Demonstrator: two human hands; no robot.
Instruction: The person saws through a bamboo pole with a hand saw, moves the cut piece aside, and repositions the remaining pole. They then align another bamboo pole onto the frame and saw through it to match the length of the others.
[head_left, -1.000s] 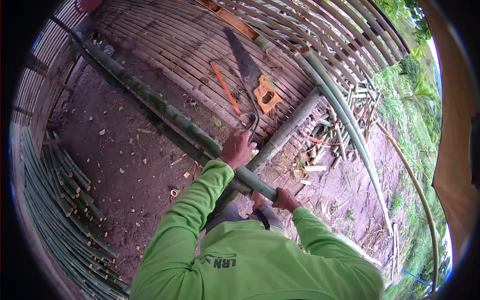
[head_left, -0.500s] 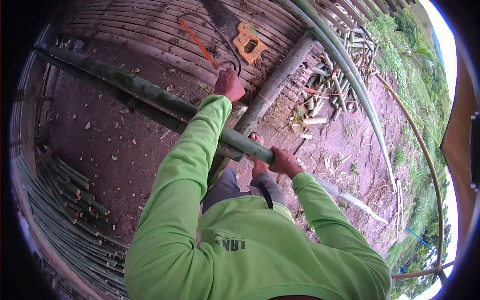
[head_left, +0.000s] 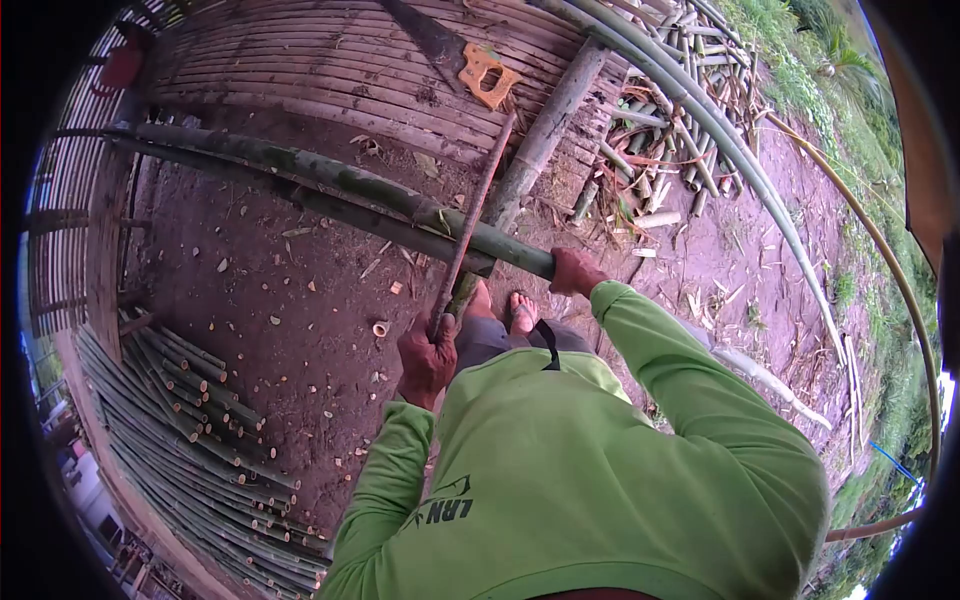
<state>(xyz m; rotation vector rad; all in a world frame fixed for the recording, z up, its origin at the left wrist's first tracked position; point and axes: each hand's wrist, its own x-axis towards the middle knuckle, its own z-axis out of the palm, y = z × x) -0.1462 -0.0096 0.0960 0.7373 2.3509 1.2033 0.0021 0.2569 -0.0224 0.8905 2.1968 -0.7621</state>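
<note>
My left hand (head_left: pixel 428 360) is closed around the handle end of a hacksaw (head_left: pixel 478 205), seen nearly edge-on as a narrow reddish-brown strip. The hacksaw lies across a green bamboo pole (head_left: pixel 370 185), a short way in from the pole's near end. Gripping that end is my right hand (head_left: pixel 576 272), fingers wrapped round it. A second, darker bamboo pole (head_left: pixel 340 208) runs just below the first. Both poles pass close by a thick bamboo crossbar (head_left: pixel 548 140).
A handsaw (head_left: pixel 488 76) with an orange handle rests on the slatted bamboo platform (head_left: pixel 300 60). Bundled thin bamboo poles (head_left: pixel 180 440) are stacked at lower left. Cut bamboo pieces (head_left: pixel 690 110) are heaped at upper right. Long curved poles (head_left: pixel 740 170) arch along the right, and offcuts litter the ground.
My left hand has picked up the hacksaw from the platform and brought it back toward my body, across the pole. My right hand keeps hold of the pole's end. The view has shifted.
</note>
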